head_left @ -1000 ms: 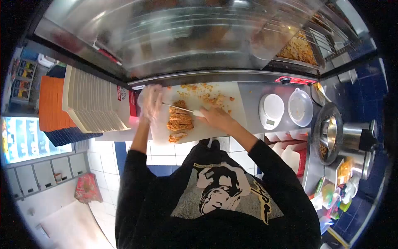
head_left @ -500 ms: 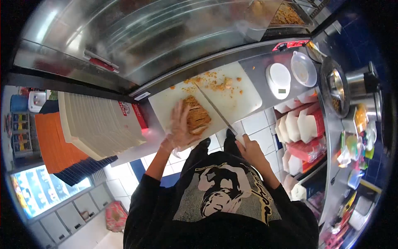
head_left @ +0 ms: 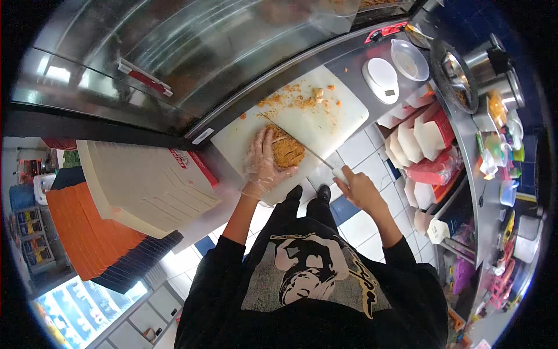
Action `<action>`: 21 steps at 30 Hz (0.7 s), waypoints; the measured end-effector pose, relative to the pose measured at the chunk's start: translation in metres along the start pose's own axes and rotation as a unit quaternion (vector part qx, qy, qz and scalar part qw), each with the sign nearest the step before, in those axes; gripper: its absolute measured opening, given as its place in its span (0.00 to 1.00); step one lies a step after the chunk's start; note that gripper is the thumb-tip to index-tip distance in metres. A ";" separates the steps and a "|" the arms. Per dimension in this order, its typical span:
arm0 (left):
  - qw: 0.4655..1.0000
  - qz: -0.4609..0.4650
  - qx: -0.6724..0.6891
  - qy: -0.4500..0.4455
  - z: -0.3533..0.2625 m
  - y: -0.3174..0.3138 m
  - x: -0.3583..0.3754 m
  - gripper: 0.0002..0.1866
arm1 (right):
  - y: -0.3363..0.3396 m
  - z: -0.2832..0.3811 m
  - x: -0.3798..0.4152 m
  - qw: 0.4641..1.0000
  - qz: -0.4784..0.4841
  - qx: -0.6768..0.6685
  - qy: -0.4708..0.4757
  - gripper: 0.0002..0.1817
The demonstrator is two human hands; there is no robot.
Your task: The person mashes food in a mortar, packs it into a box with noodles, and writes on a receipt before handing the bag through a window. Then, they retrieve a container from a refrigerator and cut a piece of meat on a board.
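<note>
A golden breaded cutlet [head_left: 289,152] with cut lines across it lies on the white cutting board [head_left: 346,113]. My left hand [head_left: 261,167], in a clear plastic glove, grips it from the left, thumb at the near edge and fingers over the far part. In my right hand [head_left: 361,189], bare, is the white handle of a long knife [head_left: 313,153]. Its blade runs diagonally along the cutlet's right side, tip toward the far left. Crumbs [head_left: 302,100] and a small breaded piece [head_left: 318,93] are scattered at the back of the board.
Stacked white cartons [head_left: 133,183] and an orange stack [head_left: 87,232] stand on the left. Right of the board are a kitchen scale [head_left: 381,81] and a plastic bowl [head_left: 410,60]. A glass-fronted cabinet [head_left: 192,58] borders the counter's back. More cartons [head_left: 411,144] sit at the right.
My left hand has come down onto the cutlet, which now lies turned and slightly to the right. The knife blade has shifted back against the cutlet. The view has tilted a little.
</note>
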State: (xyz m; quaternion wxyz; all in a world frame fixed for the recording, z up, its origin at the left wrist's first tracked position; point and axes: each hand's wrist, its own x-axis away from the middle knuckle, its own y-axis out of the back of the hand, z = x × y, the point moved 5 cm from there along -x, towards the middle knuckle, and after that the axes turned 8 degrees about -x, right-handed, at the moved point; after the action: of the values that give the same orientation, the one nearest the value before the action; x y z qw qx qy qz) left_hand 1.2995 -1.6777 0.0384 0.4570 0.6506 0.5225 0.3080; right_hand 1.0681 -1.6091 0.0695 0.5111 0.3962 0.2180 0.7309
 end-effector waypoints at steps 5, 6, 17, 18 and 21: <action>1.000 0.002 0.013 -0.003 -0.001 0.001 0.001 0.57 | 0.003 0.008 0.016 0.996 -0.069 -0.053 -0.029 0.18; 1.000 -0.015 0.011 -0.012 -0.001 0.000 0.001 0.57 | 0.001 0.012 0.021 0.996 -0.071 -0.053 -0.030 0.18; 0.996 -0.073 0.019 -0.052 0.003 -0.003 0.005 0.47 | -0.037 0.037 0.042 0.986 -0.041 -0.155 -0.038 0.20; 0.991 -0.108 0.037 -0.068 0.004 -0.002 0.006 0.43 | -0.038 0.036 0.042 0.986 -0.043 -0.156 -0.028 0.20; 0.992 -0.066 0.103 0.021 0.013 -0.002 0.006 0.33 | -0.041 0.035 0.041 0.988 -0.047 -0.148 -0.020 0.20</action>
State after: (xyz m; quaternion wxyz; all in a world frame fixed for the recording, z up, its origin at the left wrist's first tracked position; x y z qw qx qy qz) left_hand 1.3115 -1.6749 0.0315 0.3960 0.6512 0.6030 0.2354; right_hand 1.1130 -1.5589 0.0754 0.6024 0.3201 0.1151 0.7221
